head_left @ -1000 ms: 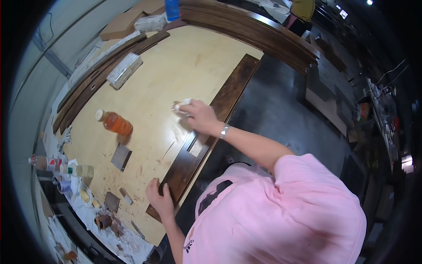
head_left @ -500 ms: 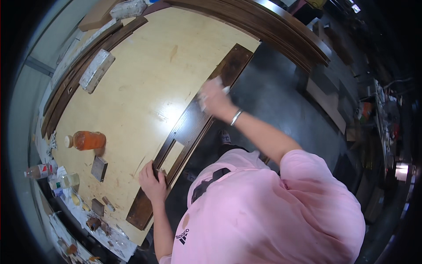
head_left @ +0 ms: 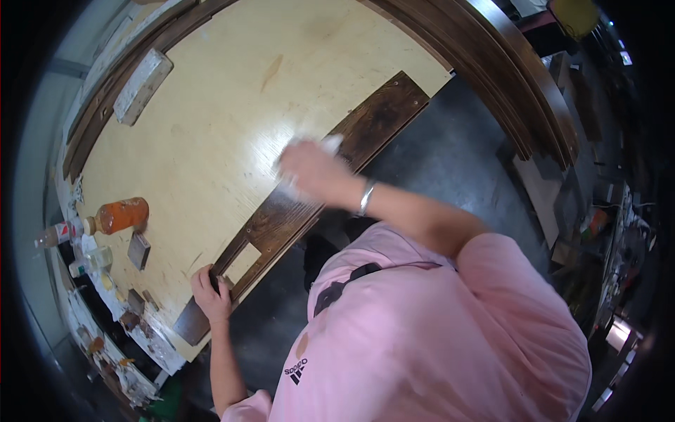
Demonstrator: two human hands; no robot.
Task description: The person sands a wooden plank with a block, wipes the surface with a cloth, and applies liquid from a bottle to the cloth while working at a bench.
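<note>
A long dark-brown wooden board (head_left: 281,216) with a rectangular cut-out lies along the near edge of a pale plywood table (head_left: 211,112). My left hand (head_left: 213,294) grips the board beside the cut-out, fingers over its far side and thumb at the opening. Higher up the board is my right hand (head_left: 313,172), smeared by motion and closed around a crumpled white cloth (head_left: 332,143). The cloth is pressed on or just over the board's face; most of it is hidden under the hand. Small holes show near the board's far end.
An orange-filled bottle (head_left: 119,215) lies on the table's left, near a small dark block (head_left: 139,250). A paint-stained white block (head_left: 143,86) stands farther back. Long brown mouldings (head_left: 471,63) are stacked at the far right. Clear bottles and scraps crowd the left edge.
My right hand has slid with the cloth along the board toward my left hand. The left hand keeps its hold by the cut-out. The whole view has shifted slightly.
</note>
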